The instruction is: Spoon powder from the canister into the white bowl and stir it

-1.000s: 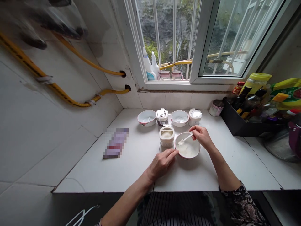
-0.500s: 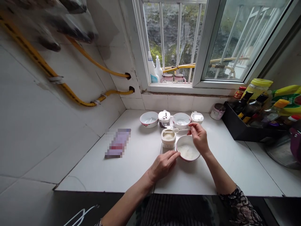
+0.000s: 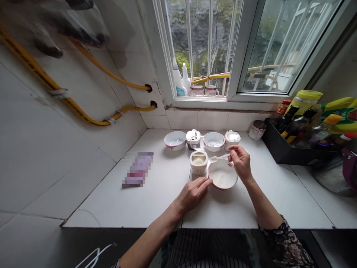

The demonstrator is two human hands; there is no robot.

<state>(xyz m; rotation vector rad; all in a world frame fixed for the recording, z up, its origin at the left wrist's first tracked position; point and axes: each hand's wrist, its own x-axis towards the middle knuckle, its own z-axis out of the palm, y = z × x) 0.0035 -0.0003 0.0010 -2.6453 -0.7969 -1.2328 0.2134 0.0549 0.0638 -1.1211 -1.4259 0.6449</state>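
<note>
My right hand (image 3: 240,162) pinches the handle of a small white spoon (image 3: 219,157). The spoon's head is just above the far left rim of a white bowl (image 3: 229,184) with a pinkish edge. Inside the bowl lies white grainy or powdery stuff (image 3: 223,178). My left hand (image 3: 195,191) rests on the counter, its fingertips pressed together at the bowl's near left rim. Left of the bowl stands a white seasoning jar (image 3: 199,168), its lid up and pale powder inside. Whether the spoon carries anything is too small to tell.
Behind stand a flowered bowl (image 3: 175,146), a lidded jar with dark contents (image 3: 193,139), a second bowl (image 3: 214,143) and another white jar (image 3: 232,138). A black box of bottles (image 3: 290,150) is on the right. A blurred purple packet (image 3: 138,169) lies left on the white counter (image 3: 111,204).
The spoon has moved right, from over the open jar to the bowl's far rim, with my right hand. My left hand keeps its place at the bowl. The view has shifted slightly.
</note>
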